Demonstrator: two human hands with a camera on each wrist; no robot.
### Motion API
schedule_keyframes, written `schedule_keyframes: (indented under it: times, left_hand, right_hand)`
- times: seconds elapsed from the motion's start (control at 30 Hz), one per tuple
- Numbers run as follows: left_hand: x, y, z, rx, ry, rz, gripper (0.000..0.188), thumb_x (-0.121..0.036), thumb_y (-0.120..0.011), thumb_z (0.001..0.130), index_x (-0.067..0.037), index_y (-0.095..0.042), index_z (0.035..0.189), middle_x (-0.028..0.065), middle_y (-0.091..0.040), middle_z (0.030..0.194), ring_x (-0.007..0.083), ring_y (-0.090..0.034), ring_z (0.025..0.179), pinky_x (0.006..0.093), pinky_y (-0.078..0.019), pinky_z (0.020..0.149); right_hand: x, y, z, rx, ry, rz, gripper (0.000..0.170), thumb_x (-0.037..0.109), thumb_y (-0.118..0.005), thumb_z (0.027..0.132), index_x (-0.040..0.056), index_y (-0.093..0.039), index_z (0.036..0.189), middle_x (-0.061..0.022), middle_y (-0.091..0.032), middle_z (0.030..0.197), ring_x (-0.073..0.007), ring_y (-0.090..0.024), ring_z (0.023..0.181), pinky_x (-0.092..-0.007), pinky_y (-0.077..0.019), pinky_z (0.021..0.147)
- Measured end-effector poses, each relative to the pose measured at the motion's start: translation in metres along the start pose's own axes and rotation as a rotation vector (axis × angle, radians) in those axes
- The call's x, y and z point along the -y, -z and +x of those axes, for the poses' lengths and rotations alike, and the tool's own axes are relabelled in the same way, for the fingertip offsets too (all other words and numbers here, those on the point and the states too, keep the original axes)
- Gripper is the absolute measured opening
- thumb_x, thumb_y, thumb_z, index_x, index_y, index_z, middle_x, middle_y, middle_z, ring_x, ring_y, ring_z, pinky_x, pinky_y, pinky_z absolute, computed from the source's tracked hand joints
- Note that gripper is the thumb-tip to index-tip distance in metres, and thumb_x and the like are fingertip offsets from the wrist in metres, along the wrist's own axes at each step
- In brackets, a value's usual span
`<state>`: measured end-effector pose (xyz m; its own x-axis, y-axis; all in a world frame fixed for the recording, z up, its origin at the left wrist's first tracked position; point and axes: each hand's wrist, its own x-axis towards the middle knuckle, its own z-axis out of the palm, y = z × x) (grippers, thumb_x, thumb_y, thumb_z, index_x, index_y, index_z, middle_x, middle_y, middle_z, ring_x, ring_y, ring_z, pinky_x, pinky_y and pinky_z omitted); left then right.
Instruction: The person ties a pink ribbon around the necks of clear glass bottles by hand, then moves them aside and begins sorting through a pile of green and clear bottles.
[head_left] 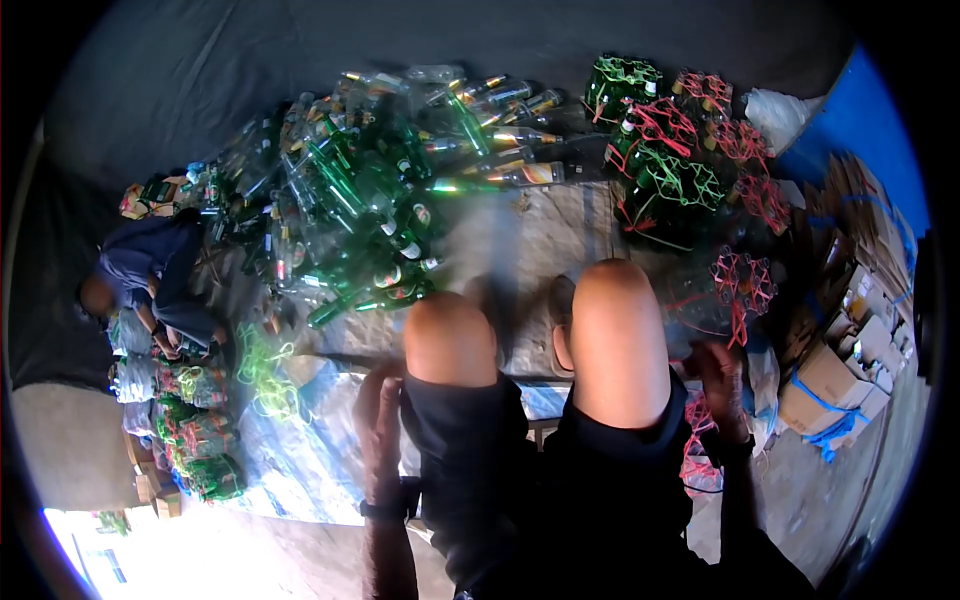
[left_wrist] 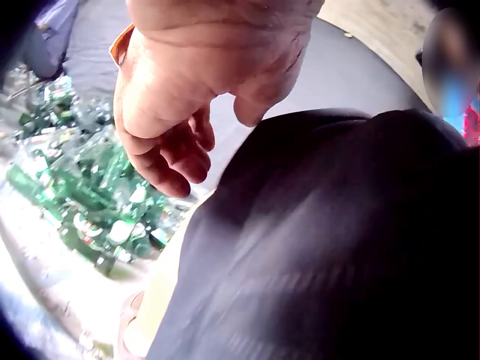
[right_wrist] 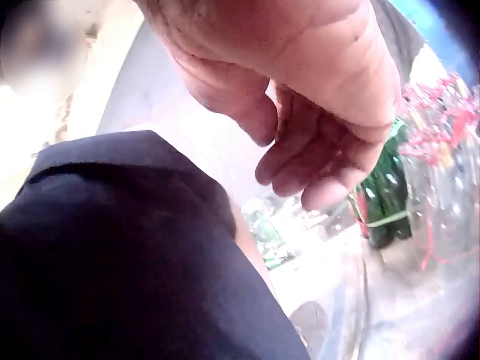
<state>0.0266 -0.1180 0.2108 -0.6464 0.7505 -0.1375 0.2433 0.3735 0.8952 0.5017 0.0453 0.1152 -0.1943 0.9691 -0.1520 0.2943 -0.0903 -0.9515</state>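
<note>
The left hand (head_left: 380, 402) hangs beside the left knee; in the left wrist view the same hand (left_wrist: 202, 90) has loosely bent fingers with nothing between them, next to dark trouser cloth (left_wrist: 322, 240). By the right knee is the right hand (head_left: 718, 375), close to clear bottles tied with red cord (head_left: 742, 285). The right wrist view shows the right hand (right_wrist: 300, 105) with loosely curled, vacant fingers, and tied green bottles (right_wrist: 386, 195) behind it.
A heap of loose green and clear bottles (head_left: 350, 190) lies ahead on the left. Corded bundles (head_left: 675, 185) stand ahead right, flattened cardboard (head_left: 820, 395) at far right. Another person (head_left: 155, 270) bends over wrapped bundles (head_left: 200, 430) at the left. Green cord (head_left: 268, 375) lies nearby.
</note>
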Motion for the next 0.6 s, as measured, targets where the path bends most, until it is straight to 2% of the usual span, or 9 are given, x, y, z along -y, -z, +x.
schedule_keyframes:
  times: [0.07, 0.13, 0.17, 0.2, 0.27, 0.3, 0.37, 0.5, 0.6]
  left_hand:
    - [-0.031, -0.013, 0.006, 0.074, -0.221, -0.003, 0.048, -0.033, -0.064, 0.103, 0.003, -0.059, 0.134, 0.0146, -0.067, 0.119, 0.0227, -0.065, 0.105, 0.0345, -0.0509, 0.093]
    - [-0.032, -0.03, 0.012, 0.121, -0.253, -0.099, 0.057, -0.033, -0.067, 0.101, 0.002, -0.05, 0.142, 0.0188, -0.061, 0.13, 0.0264, -0.066, 0.108, 0.0367, -0.0511, 0.096]
    - [-0.033, -0.033, 0.016, 0.152, -0.253, -0.035, 0.069, -0.034, -0.073, 0.095, 0.0, -0.044, 0.147, 0.0213, -0.053, 0.141, 0.0336, -0.062, 0.119, 0.0427, -0.0485, 0.104]
    - [-0.035, -0.034, 0.019, 0.149, -0.253, -0.035, 0.069, -0.034, -0.073, 0.095, 0.0, -0.044, 0.147, 0.0213, -0.053, 0.141, 0.0336, -0.062, 0.119, 0.0427, -0.0485, 0.104]
    - [-0.04, -0.038, 0.025, 0.11, -0.509, 0.322, 0.076, -0.035, -0.076, 0.091, -0.001, -0.042, 0.149, 0.0232, -0.052, 0.144, 0.0398, -0.053, 0.129, 0.0481, -0.0439, 0.11]
    - [-0.051, -0.04, 0.025, 0.146, -0.516, 0.318, 0.078, -0.031, -0.077, 0.088, -0.002, -0.041, 0.151, 0.0235, -0.048, 0.148, 0.044, -0.046, 0.135, 0.0521, -0.0395, 0.114]
    - [-0.059, -0.044, 0.026, 0.151, -0.567, 0.382, 0.077, -0.028, -0.077, 0.089, -0.003, -0.04, 0.152, 0.0238, -0.046, 0.15, 0.0443, -0.045, 0.135, 0.052, -0.0394, 0.114]
    - [-0.06, -0.054, 0.029, 0.149, -0.645, 0.44, 0.076, -0.02, -0.075, 0.089, -0.004, -0.038, 0.154, 0.0253, -0.039, 0.154, 0.0457, -0.042, 0.137, 0.0529, -0.0383, 0.115]
    - [-0.061, -0.053, 0.028, 0.151, -0.64, 0.462, 0.076, -0.02, -0.074, 0.09, -0.004, -0.037, 0.155, 0.0264, -0.038, 0.155, 0.0467, -0.041, 0.137, 0.0535, -0.038, 0.115]
  right_hand:
    - [0.039, -0.01, 0.01, -0.09, 0.093, 0.008, 0.025, 0.017, -0.066, 0.102, 0.0012, -0.069, 0.121, -0.0063, -0.072, 0.092, -0.0122, -0.067, 0.08, -0.0292, -0.0536, 0.075]
    - [0.078, -0.023, 0.012, -0.175, 0.243, -0.225, 0.025, 0.014, -0.066, 0.101, 0.0017, -0.068, 0.123, -0.0077, -0.072, 0.095, -0.014, -0.067, 0.084, -0.0297, -0.0531, 0.078]
    - [0.101, -0.033, 0.012, -0.191, 0.309, -0.228, 0.027, 0.011, -0.069, 0.098, 0.0016, -0.067, 0.123, -0.0117, -0.07, 0.104, -0.0186, -0.068, 0.093, -0.0321, -0.0527, 0.084]
    - [0.121, -0.04, 0.011, -0.189, 0.311, -0.227, 0.027, 0.011, -0.069, 0.098, 0.0016, -0.067, 0.123, -0.0117, -0.07, 0.104, -0.0186, -0.068, 0.093, -0.0321, -0.0527, 0.084]
    - [0.15, -0.051, 0.01, -0.099, 0.367, -0.303, 0.042, 0.011, -0.075, 0.09, 0.0019, -0.064, 0.129, -0.0172, -0.065, 0.119, -0.0283, -0.065, 0.108, -0.0383, -0.0515, 0.094]
    - [0.158, -0.056, 0.014, -0.098, 0.366, -0.303, 0.042, 0.011, -0.075, 0.09, 0.0019, -0.064, 0.129, -0.0172, -0.065, 0.119, -0.0283, -0.065, 0.108, -0.0383, -0.0515, 0.094]
    - [0.169, -0.066, 0.023, -0.013, 0.693, -0.499, 0.063, 0.013, -0.08, 0.082, 0.0035, -0.056, 0.14, -0.0209, -0.056, 0.135, -0.0381, -0.056, 0.121, -0.046, -0.0471, 0.103]
    - [0.167, -0.088, 0.032, 0.091, 0.68, -0.591, 0.082, 0.017, -0.083, 0.078, 0.0041, -0.045, 0.149, -0.0226, -0.043, 0.148, -0.0432, -0.046, 0.131, -0.0523, -0.0406, 0.11]
    - [0.168, -0.094, 0.031, 0.078, 0.66, -0.617, 0.082, 0.019, -0.083, 0.078, 0.0031, -0.045, 0.149, -0.0232, -0.043, 0.147, -0.0437, -0.046, 0.131, -0.0524, -0.0409, 0.11]
